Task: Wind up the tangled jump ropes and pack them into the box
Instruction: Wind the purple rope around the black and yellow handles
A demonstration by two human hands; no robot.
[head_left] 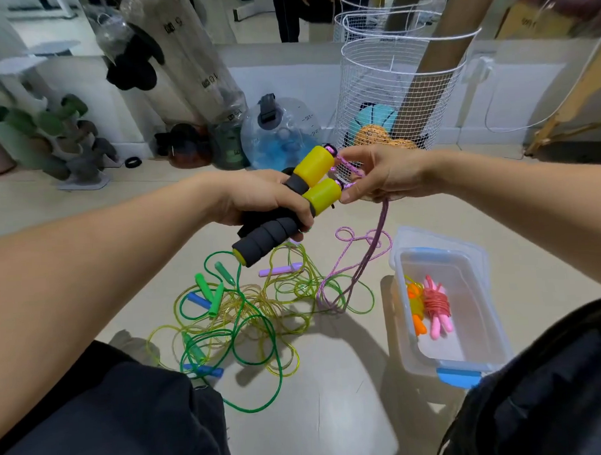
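My left hand (258, 200) grips two jump-rope handles (315, 177) side by side, each yellow at the top with black foam below. My right hand (377, 175) pinches the purple braided rope (371, 254) just at the handle tops; the rope hangs down to the floor. A tangle of green and yellow ropes (248, 311) with green, blue and lilac handles lies on the floor below. The clear plastic box (489, 353) with blue clips stands at the right, holding two wound ropes, a pink one (436, 307) and an orange-yellow one.
My knees in dark trousers frame the bottom corners. A white wire basket (396, 91) with balls stands behind my hands. Large plastic bottles (190, 61), a blue water jug (279, 133) and dumbbells line the wall. Another person stands at the back.
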